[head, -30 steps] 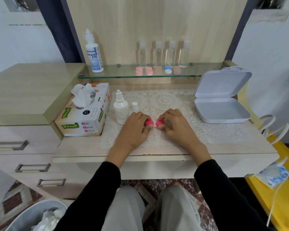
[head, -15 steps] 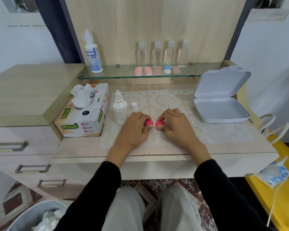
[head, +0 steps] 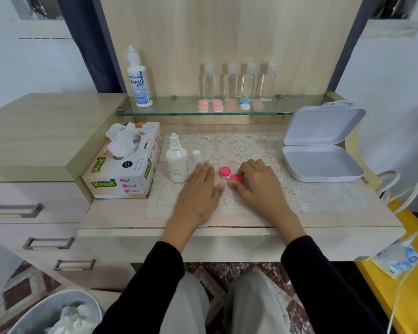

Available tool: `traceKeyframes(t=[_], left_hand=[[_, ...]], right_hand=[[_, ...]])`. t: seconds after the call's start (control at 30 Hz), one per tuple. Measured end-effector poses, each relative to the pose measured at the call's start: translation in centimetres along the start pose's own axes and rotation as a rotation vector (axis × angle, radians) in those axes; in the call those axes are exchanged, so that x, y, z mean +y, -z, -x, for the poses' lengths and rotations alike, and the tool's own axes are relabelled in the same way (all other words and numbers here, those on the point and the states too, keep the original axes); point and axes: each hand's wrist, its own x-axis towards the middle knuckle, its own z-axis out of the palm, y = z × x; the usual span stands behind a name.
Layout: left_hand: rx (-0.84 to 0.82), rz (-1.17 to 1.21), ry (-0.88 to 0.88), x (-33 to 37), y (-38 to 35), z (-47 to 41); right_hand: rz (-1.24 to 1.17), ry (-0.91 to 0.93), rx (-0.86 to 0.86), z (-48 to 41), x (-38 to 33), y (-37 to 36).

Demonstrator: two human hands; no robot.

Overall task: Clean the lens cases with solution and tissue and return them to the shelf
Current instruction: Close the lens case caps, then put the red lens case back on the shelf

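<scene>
Lying flat and empty on the lace mat (head: 249,147), the left hand (head: 198,189) has come off the pink lens case (head: 225,171) at mid-bench, while the right hand (head: 261,186) keeps pinching one cap (head: 236,178), probably turning it single-handed.

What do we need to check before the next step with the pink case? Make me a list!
1. Pink lens case sits on the lace mat: ok.
2. Right hand grips one of its pink lids: ok.
3. Left hand holds the case steady: not ok, it lies flat beside it.
4. Small solution bottle is open: ok, its white cap stands next to it.
5. Tissue is ready to pull from the box: ok.
6. Lids are unscrewed: cannot tell.
</scene>
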Motion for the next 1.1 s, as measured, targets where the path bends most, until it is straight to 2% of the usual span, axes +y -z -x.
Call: traceKeyframes(t=[0.1, 0.37, 0.73, 0.97, 1.1], left_hand=[[-0.032, -0.109, -0.01, 0.2, 0.0, 0.0], [-0.046, -0.121, 0.001, 0.4, 0.3, 0.2], [-0.036, -0.081, -0.007, 0.2, 0.2, 0.3], [0.002, -0.035, -0.016, 0.2, 0.3, 0.3], [0.016, -0.033, -0.02, 0.2, 0.3, 0.3]], right_hand=[[0.062, 0.018, -0.005, 0.0, -0.1, 0.0], [0.12, -0.052, 0.019, -0.2, 0.0, 0.0], [0.342, -0.255, 0.293, -7.5, 1.7, 4.9], [0.487, -0.351, 0.312, -12.6, 4.0, 6.9], [0.576, -0.402, 0.251, -14.2, 4.3, 6.9]])
